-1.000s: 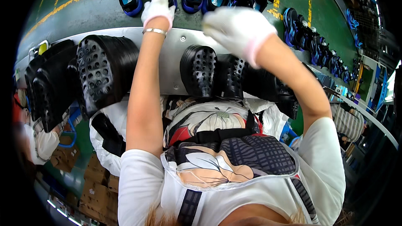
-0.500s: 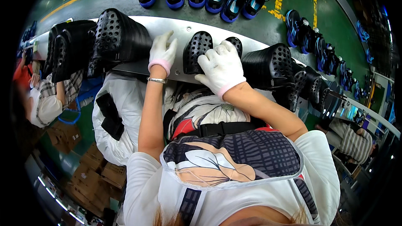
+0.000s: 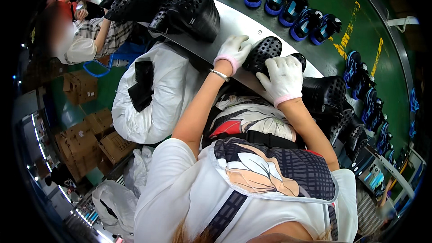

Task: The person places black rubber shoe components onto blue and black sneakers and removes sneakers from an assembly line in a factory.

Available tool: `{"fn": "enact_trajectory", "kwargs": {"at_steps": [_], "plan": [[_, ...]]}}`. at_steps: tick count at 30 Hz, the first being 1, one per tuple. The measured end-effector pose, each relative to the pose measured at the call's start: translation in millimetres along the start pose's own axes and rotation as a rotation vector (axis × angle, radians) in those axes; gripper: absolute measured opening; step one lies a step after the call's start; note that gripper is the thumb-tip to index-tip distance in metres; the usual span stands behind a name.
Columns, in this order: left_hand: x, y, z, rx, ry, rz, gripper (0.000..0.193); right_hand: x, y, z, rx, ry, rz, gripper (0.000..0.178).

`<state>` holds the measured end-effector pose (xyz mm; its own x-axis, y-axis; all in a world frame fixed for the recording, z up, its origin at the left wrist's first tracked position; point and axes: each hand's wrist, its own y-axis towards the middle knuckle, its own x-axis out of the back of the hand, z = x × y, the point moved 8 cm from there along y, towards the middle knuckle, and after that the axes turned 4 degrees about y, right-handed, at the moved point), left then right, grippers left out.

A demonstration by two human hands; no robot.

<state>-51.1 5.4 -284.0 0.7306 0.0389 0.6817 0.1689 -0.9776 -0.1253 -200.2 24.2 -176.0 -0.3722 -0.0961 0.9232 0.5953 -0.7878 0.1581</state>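
On the metal bench [image 3: 238,23], the left sole [image 3: 266,49], black and full of holes, lies between the two gloved hands. The left hand [image 3: 234,50] is just beside its left edge, fingers loosely spread and bent; contact there cannot be told. The right hand [image 3: 285,77] lies over its near right edge, fingers curled slightly and a little apart; whether they pinch it is hidden. The right sole [image 3: 300,57] shows only partly, on the far side of that hand. Black stacks stand left [image 3: 194,13] and right [image 3: 326,92]; blue-black shoes [image 3: 293,8] line up beyond.
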Motion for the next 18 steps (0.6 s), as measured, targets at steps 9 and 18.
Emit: {"fn": "enact_trajectory", "kwargs": {"at_steps": [9,18], "plan": [[23.5,19.7,-44.2,0.073,-0.678,0.072,0.05,83.1,17.2,15.6,0.074,0.218,-0.115,0.034],[-5.9,10.6,-64.5,0.37,-1.671,0.505,0.034,73.8,35.8,19.0,-0.107,0.352,0.041,0.038]]}}
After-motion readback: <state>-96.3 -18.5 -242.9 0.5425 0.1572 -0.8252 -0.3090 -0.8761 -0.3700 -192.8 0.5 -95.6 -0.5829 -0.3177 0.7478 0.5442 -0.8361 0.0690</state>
